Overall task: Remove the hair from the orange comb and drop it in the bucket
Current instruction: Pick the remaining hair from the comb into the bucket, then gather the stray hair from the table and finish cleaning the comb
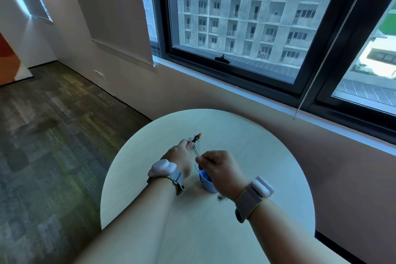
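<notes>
Over the round table (246, 135), the left hand (180, 154) grips the orange comb (196, 137) (only its tip shows past the fingers, tangled in dark hair (196, 150)). Strands run from the comb to the right hand (218, 167), which pinches them just above the blue bucket (205, 180). A small dark clump (220, 197) lies on the table beside the bucket, by the right wrist.
</notes>
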### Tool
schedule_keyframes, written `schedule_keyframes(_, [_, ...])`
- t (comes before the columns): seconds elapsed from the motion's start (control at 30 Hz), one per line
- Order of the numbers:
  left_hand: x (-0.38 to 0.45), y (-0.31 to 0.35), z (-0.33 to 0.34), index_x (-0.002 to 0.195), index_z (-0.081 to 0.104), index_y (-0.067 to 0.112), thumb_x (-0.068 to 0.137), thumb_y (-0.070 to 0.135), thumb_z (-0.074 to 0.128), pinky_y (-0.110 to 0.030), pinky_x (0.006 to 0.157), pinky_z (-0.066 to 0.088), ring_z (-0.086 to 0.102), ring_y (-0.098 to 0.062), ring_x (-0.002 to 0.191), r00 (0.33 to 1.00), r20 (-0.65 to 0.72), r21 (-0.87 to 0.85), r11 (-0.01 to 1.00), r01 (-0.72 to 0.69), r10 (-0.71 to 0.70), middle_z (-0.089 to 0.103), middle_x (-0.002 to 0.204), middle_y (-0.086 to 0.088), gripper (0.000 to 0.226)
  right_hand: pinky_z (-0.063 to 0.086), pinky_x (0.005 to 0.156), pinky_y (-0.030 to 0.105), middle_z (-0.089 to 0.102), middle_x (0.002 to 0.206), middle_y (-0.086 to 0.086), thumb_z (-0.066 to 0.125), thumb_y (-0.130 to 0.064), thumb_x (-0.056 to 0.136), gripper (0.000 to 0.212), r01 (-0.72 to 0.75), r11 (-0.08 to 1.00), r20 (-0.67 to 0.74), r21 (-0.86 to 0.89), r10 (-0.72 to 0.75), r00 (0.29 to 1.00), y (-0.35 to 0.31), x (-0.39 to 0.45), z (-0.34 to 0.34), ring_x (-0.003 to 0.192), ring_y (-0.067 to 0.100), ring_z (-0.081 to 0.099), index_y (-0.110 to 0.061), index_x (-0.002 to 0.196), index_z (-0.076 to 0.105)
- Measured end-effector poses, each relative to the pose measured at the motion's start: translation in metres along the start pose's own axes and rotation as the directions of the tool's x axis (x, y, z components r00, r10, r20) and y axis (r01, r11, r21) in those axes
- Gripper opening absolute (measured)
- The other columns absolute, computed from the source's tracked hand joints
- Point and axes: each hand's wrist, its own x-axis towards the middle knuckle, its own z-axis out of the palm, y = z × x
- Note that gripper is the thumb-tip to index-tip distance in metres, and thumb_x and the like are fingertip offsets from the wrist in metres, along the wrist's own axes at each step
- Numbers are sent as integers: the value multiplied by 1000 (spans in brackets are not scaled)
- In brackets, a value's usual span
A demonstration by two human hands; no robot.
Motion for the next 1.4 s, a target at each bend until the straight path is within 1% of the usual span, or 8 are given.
schedule_keyframes(0.3, [109,-135,88,99,51,27,83,58,41,-38,79,52,62,-33,82,936,-24,-64,935,349,-351,70,103,-10,36,32,53,16,48,49,-14,59,-25,98,28,239,971,180,26,-240,954,-57,-27,0,49,5,45,-17,72,65])
schedule_keyframes(0.43, [21,-81,28,115,48,17,104,47,35,-36,78,44,62,-37,100,958,26,-21,958,285,-285,64,109,-17,34,25,46,23,32,44,-12,58,-28,96,33,89,927,-88,365,-61,994,-48,0,-22,41,8,26,-22,64,62])
schedule_keyframes(0.57, [18,-78,32,118,50,13,102,44,44,-36,76,43,62,-36,99,956,-32,-42,956,290,-291,66,109,-16,35,18,44,18,25,48,-5,50,-15,102,33,40,734,-139,678,74,987,-43,8,-47,43,10,17,-9,70,55])
schedule_keyframes(0.8, [14,-114,45,104,42,12,96,22,54,-37,74,49,62,-34,86,888,-109,-134,891,433,-447,65,96,-12,18,10,48,26,15,59,3,50,-16,102,29,131,655,-183,744,11,983,-57,22,-59,53,16,9,-8,74,54])
schedule_keyframes(1.0, [12,-111,46,119,60,14,99,18,49,-32,77,45,64,-34,93,920,-70,-370,866,336,-386,69,104,-13,24,18,44,20,23,54,-1,50,-19,101,23,96,538,-155,837,65,986,-55,31,-64,48,12,18,-7,84,59])
schedule_keyframes(1.17, [9,-70,27,83,61,24,87,29,61,-31,61,37,51,-23,68,968,55,-715,667,210,-246,61,76,2,6,33,45,26,50,61,1,58,-12,98,33,-77,984,2,161,77,997,-32,52,-46,46,12,38,-24,128,60])
schedule_keyframes(1.3, [-3,-34,15,104,64,23,92,13,56,-27,49,30,41,-12,52,987,146,-902,401,161,-68,59,83,0,17,44,70,19,68,95,1,72,-41,87,49,-150,956,176,-253,198,964,-7,50,-8,74,7,61,-28,133,60])
schedule_keyframes(1.4, [-15,-21,3,110,72,17,102,39,48,-24,45,32,43,-11,48,987,159,-950,271,153,-2,67,102,-6,33,39,66,14,64,94,-9,77,-53,78,66,-89,920,242,-381,192,951,-4,43,5,79,6,58,-27,135,58])
